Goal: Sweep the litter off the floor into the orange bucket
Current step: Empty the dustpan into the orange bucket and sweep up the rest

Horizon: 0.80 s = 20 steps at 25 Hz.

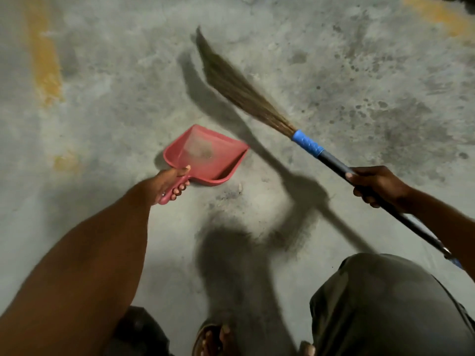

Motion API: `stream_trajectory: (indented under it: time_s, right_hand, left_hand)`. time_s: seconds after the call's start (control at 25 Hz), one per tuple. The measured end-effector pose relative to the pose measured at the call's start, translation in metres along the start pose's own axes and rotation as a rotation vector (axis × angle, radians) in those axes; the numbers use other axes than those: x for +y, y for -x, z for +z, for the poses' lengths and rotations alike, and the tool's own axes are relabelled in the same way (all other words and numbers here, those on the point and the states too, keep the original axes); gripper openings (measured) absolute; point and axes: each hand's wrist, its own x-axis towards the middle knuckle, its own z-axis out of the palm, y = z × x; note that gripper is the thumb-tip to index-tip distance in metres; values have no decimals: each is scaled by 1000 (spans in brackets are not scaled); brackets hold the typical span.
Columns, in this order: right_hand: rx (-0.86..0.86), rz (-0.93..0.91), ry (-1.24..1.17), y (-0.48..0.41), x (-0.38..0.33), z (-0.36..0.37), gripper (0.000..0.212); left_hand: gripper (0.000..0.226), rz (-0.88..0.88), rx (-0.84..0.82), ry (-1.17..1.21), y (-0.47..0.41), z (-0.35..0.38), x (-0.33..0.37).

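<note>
A sandalled foot (218, 340) stood at six o'clock. At nine, the left hand (168, 183) was wrapped tight on the red dustpan (205, 155) handle. At three, the right hand (372, 186) clenched the broom (257, 98), bristles toward twelve above the concrete floor (115, 86). Dust lay in the pan; the orange bucket was out of view.

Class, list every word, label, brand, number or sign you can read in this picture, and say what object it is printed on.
None: no readable text anywhere.
Pink dustpan: no lettering shows.
Broom, blue grip band: embossed pattern only, too blurred to read.
Floor: faded yellow paint marks, no letters or numbers.
</note>
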Motion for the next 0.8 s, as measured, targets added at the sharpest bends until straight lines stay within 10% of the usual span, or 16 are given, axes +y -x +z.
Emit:
stream_trajectory:
  time_s: [0.48,0.8]
  right_hand:
    - [-393,22,239,-12,-12,37,22]
    - [200,-19,-45,8,39,-11,23]
  left_hand:
    - [52,20,-5,-39,10,-37,-36]
    - [49,140,-32,-133,1,40,18]
